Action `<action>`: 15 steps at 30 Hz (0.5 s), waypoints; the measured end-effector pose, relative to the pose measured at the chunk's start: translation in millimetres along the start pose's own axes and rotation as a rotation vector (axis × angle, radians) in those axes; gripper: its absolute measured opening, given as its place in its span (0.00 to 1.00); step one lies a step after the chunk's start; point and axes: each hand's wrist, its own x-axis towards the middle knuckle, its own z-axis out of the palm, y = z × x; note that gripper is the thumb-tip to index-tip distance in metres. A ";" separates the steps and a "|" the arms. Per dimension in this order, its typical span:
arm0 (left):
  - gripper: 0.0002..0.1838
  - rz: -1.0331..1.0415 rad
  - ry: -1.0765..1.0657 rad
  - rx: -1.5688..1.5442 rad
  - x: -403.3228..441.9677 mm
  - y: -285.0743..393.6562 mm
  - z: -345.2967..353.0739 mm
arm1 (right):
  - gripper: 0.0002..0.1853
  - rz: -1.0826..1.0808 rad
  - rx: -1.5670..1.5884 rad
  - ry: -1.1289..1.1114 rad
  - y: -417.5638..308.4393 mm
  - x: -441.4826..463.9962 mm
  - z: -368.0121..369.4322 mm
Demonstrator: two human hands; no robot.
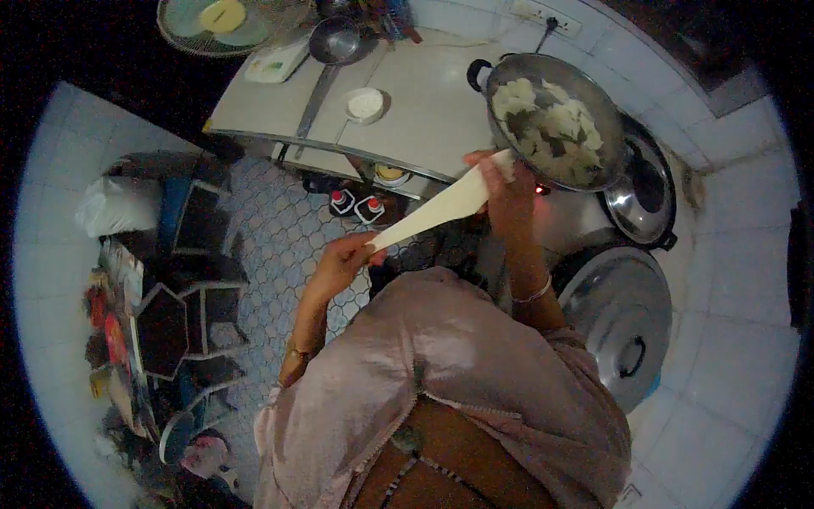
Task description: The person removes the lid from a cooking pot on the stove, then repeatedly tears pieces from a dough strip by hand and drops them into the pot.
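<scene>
A long, pale, flat strip that looks like stretched dough (pixel 443 206) spans between my two hands, tapering toward the left. My left hand (pixel 343 263) pinches its narrow end over the floor. Around its wider end, my right hand (pixel 509 197) is closed, just beside the near rim of a wok (pixel 585 81). In the wok lie many flat pale pieces (pixel 560 127) with darker bits among them, some details blurred by steam or low light. A small red glow (pixel 541 190) shows under the wok's near edge.
A small white bowl (pixel 365 104), a long-handled ladle (pixel 318 102) and a white scale-like device (pixel 276 64) sit on the counter (pixel 424 93). A fan (pixel 225 38) stands behind. Metal lids (pixel 623 318) lie to the right. Two red-capped bottles (pixel 370 208) stand below.
</scene>
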 end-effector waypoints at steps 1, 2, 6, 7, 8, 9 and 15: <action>0.16 0.136 0.022 0.216 4.4 1.1 5.4 | 0.11 -0.002 0.009 -0.013 0.0 -3.2 7.3; 0.18 0.266 0.044 0.434 9.1 2.1 11.3 | 0.11 0.110 0.098 -0.205 2.8 -7.7 15.7; 0.24 0.456 -0.006 0.005 26.0 43.6 35.6 | 0.12 0.177 0.244 -0.577 26.7 -21.6 48.7; 0.22 0.384 0.006 -0.172 25.6 54.2 42.9 | 0.12 0.176 0.243 -0.579 21.6 -22.6 49.6; 0.21 0.312 0.015 -0.349 26.0 59.5 46.5 | 0.11 0.177 0.244 -0.579 13.0 -22.9 48.4; 0.21 0.316 0.010 -0.351 31.5 54.8 45.7 | 0.11 0.178 0.243 -0.575 8.4 -22.1 46.2; 0.08 0.203 0.011 -0.007 47.2 28.6 36.6 | 0.09 -0.260 -0.048 -0.423 23.0 -14.1 38.9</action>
